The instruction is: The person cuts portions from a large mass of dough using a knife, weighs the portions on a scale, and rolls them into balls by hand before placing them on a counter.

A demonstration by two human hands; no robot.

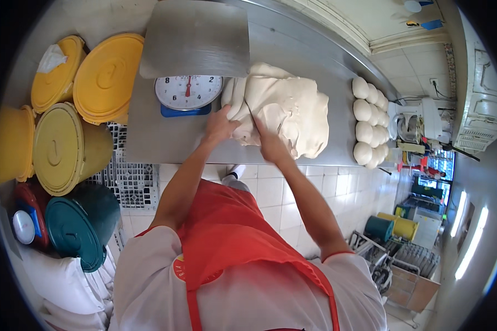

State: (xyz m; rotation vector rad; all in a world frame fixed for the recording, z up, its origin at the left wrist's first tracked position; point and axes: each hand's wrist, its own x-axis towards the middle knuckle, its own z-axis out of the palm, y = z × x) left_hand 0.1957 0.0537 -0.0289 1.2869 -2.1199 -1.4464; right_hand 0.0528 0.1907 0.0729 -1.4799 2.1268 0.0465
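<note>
A big mass of pale dough point(292, 110) lies on the steel table in front of me. My right hand point(273, 145) is closed around the handle end of a thin-bladed cutter point(249, 110), its dark edge set into the dough's left part. To the left of the blade, a strip of dough point(236, 99) is partly parted from the mass. My left hand point(221, 124) grips the near end of this strip, fingers curled on it. Beside my left hand stands a dial scale point(189, 92) with a wide flat metal pan point(196, 38).
Rows of round dough balls point(363, 110) sit at the right of the steel table point(339, 83). Yellow lidded tubs point(107, 77) and a dark green bin point(74, 223) stand on the left. A mixer point(411, 127) is beyond the balls. Below the table's near edge is tiled floor point(270, 190).
</note>
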